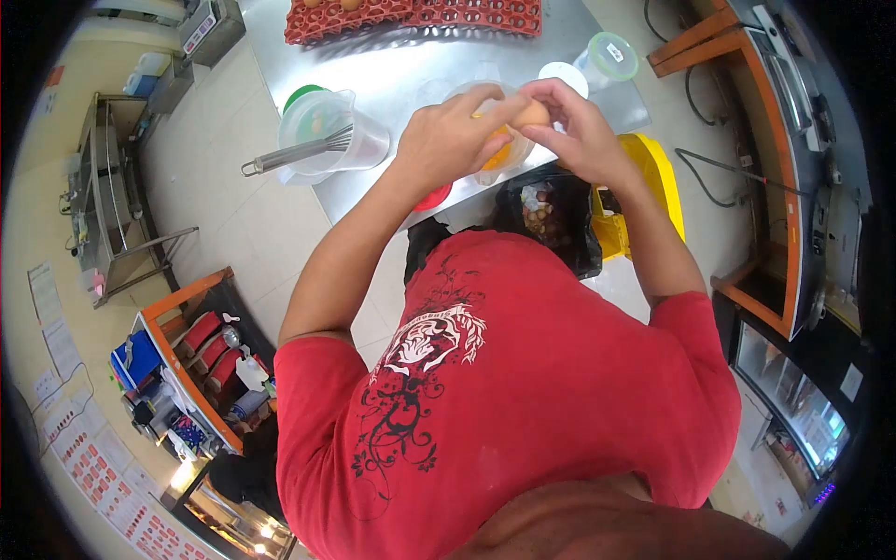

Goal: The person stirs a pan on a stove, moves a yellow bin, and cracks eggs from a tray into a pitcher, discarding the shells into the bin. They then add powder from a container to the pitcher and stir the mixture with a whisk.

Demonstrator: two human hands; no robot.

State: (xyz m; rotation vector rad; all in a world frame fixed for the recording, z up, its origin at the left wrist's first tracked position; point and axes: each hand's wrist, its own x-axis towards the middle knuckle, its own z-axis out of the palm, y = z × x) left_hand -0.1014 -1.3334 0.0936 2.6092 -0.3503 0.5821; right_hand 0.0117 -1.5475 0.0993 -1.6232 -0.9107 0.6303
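Over steel table (pixel 411 65), left hand (pixel 448 135) and right hand (pixel 583 131) pinch egg (pixel 532 114) (above cup (pixel 501 157)).

A red egg tray (pixel 411 17) lies at the far edge of the steel tabletop (pixel 411 70); a clear jug (pixel 359 140) stands near its left edge with a whisk (pixel 280 159) tilted in it, a green lid (pixel 303 93) just behind; a lidded tub (pixel 607 58) stands far right; a black bag (pixel 551 219) hangs below, beside a yellow bin (pixel 658 173); an orange shelf cart (pixel 187 355) stands on the floor.
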